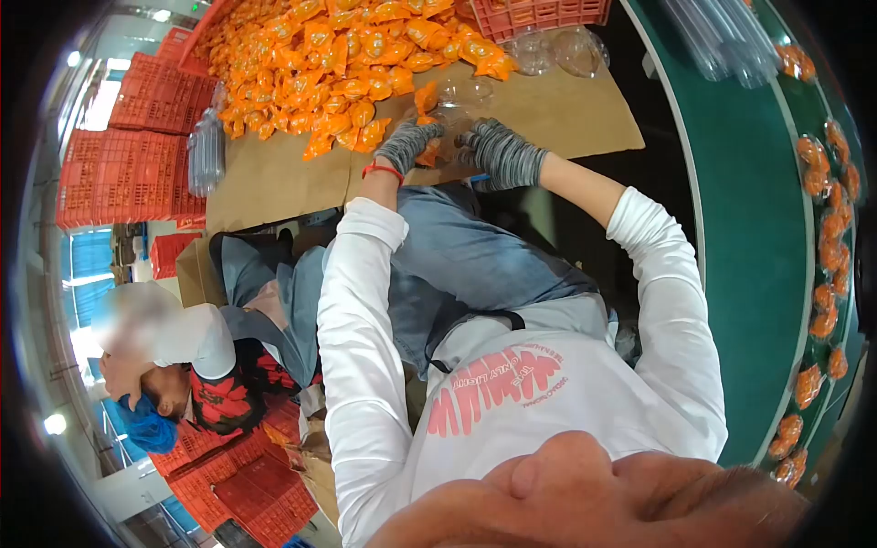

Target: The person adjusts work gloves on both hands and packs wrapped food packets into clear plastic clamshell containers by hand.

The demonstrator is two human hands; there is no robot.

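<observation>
My left hand (408, 146), in a grey striped glove, is closed on an orange-wrapped packet (427, 152) at the near edge of the cardboard-covered table. Another orange-wrapped packet (426, 98) stands just beyond its fingers. My right hand (504, 153), gloved alike, has its fingers curled at the right side of a clear plastic container (451, 135) between the two hands. Its fingertips and much of the container are hard to make out. Farther back lies a clear plastic shell (466, 91). A large heap of orange-wrapped packets (338, 59) covers the table's far left.
To the right runs a green conveyor (744, 228) carrying filled clear packs (833, 224) and stacked clear containers (722, 41). A red crate (539, 14) and clear containers (575, 52) sit at the back. Red crates (119, 178) and another person (215, 365) are at left.
</observation>
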